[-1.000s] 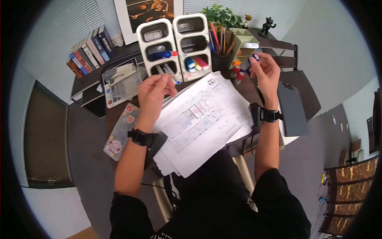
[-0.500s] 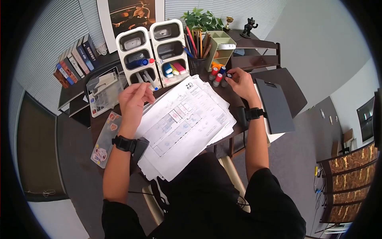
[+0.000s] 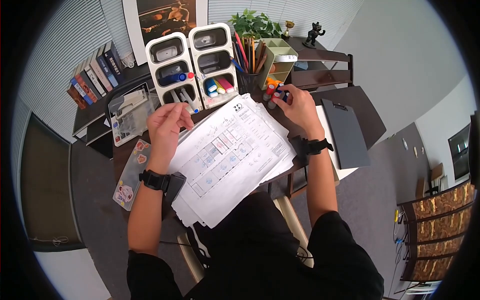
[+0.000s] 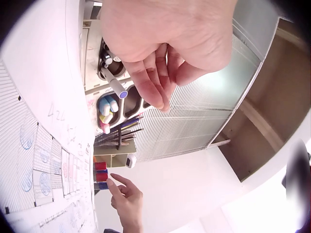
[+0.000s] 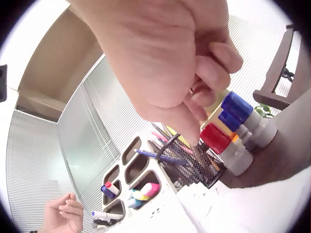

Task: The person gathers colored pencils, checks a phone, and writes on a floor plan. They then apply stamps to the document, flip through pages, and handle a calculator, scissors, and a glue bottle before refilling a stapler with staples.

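Small clear bottles with red and blue caps stand grouped on the dark desk. My right hand (image 3: 299, 106) is right at them, its thumb tip beside a red-capped bottle (image 5: 227, 149) and its fingers bent near the caps. A blue-capped bottle (image 5: 249, 118) stands just behind that one, partly covered by the hand in the head view. My left hand (image 3: 167, 124) hovers over the upper left edge of the paper stack (image 3: 235, 165), fingers loosely curled with nothing in them. The top sheet carries a printed floor plan with red and blue marks.
A white organizer (image 3: 196, 75) with markers and highlighters stands behind the papers. Beside it are a mesh pencil cup (image 3: 248, 81) and a green organizer (image 3: 276, 52). A dark clipboard (image 3: 345, 132) lies right, a stickered case (image 3: 132, 175) left.
My right hand has lowered a blue-capped bottle to the desk among the others, let it go and shifted slightly left over the caps. The head view has swung right; the left hand stays nearly still.
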Action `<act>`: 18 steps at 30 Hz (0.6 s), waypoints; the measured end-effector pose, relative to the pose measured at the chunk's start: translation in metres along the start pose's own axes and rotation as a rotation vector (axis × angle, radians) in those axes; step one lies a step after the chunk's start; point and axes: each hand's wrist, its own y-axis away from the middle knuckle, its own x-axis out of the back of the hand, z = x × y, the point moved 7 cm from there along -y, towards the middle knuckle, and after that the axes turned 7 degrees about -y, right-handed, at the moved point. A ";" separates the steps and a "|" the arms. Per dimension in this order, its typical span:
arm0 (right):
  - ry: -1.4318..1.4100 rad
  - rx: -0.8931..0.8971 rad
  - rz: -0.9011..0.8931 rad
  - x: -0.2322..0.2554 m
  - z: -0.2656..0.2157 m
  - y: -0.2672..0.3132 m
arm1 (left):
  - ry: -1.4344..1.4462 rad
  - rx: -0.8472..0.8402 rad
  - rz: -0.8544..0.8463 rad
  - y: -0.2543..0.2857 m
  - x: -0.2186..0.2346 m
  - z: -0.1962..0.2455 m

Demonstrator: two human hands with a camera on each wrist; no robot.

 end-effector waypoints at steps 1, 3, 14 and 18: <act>0.045 0.031 0.035 -0.003 0.000 0.000 | 0.001 0.000 0.000 0.000 0.000 0.001; 0.069 0.033 0.026 -0.010 0.003 -0.001 | 0.013 -0.009 0.008 0.000 -0.001 0.003; -0.706 -0.034 0.034 0.014 -0.067 0.016 | -0.062 0.076 -0.112 0.002 -0.014 0.000; -1.006 0.078 -0.094 -0.008 -0.114 0.018 | -0.128 0.083 -0.293 0.008 -0.038 0.006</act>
